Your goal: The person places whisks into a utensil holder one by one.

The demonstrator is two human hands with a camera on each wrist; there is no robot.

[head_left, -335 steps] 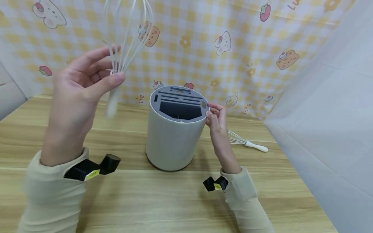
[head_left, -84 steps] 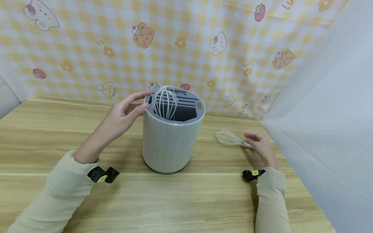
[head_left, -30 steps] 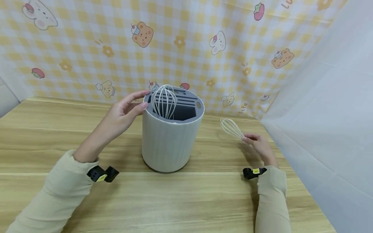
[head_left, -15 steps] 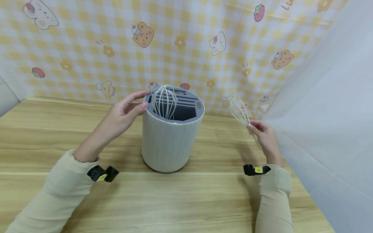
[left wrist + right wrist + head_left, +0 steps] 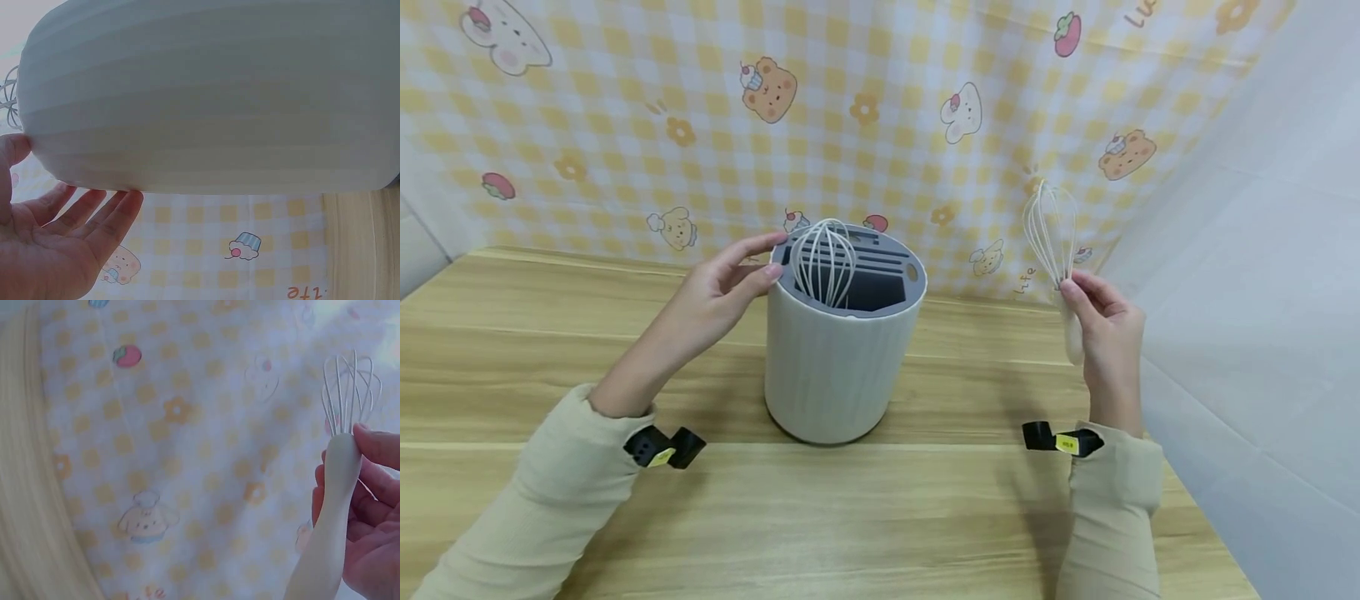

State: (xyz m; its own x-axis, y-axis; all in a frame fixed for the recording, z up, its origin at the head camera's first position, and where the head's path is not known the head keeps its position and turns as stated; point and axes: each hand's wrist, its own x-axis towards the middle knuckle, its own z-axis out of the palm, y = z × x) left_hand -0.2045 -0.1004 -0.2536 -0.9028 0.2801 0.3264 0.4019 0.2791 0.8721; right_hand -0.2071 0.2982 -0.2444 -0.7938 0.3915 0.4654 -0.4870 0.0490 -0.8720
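Observation:
A white ribbed cylindrical utensil holder (image 5: 838, 379) with a grey slotted top stands on the wooden table. One whisk (image 5: 826, 267) sits in its large opening, wire head up and handle hidden inside. My left hand (image 5: 718, 292) rests its fingertips and thumb on the holder's left side at the rim; the left wrist view shows the fingers extended against the ribbed wall (image 5: 206, 106). Off to the right, my right hand (image 5: 1108, 325) pinches a second whisk (image 5: 1072, 333) near the top of its white handle, raised above the table with its wires up.
The wooden table (image 5: 850, 517) extends in front of the holder. A yellow checked cloth with cartoon prints (image 5: 865, 150) hangs close behind it. A white sheet (image 5: 1240, 275) slopes along the right side, near the right hand.
Earlier, the left hand carried the first whisk, which now stands in the holder. The right hand has left the rim, picked the second whisk off the table, and tipped it upright. The left hand lately keeps still.

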